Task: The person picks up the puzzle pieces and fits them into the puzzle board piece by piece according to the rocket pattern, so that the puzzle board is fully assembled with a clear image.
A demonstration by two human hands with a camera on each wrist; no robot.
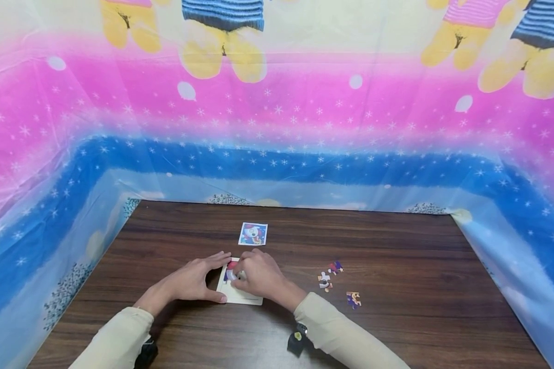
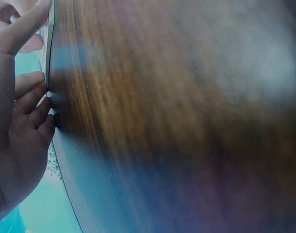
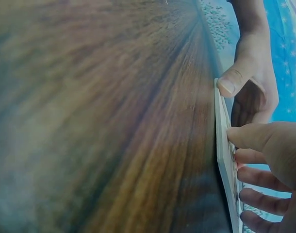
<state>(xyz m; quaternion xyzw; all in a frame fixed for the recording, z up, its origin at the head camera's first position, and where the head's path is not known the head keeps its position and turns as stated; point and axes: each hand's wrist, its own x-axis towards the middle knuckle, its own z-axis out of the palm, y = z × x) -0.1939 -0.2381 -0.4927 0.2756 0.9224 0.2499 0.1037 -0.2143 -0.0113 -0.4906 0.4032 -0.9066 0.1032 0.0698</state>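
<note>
A pale square puzzle board (image 1: 242,297) lies on the table with a partly filled picture in red, white and purple. My left hand (image 1: 191,279) holds its left side, the thumb at the near corner and the fingers at the far corner. Over the picture, my right hand (image 1: 260,274) presses its fingertips down on the board, partly hiding the pieces there. In the right wrist view, the thumb and fingers of the right hand (image 3: 279,165) touch the board's face (image 3: 224,145). Whether a piece lies under them cannot be seen.
To the right lie loose puzzle pieces: a purple and red one (image 1: 335,268), a white and grey one (image 1: 324,281) and an orange and purple one (image 1: 353,300). Behind the board is a small picture card (image 1: 253,234). A printed cloth (image 1: 277,169) surrounds the dark wooden table (image 1: 406,256).
</note>
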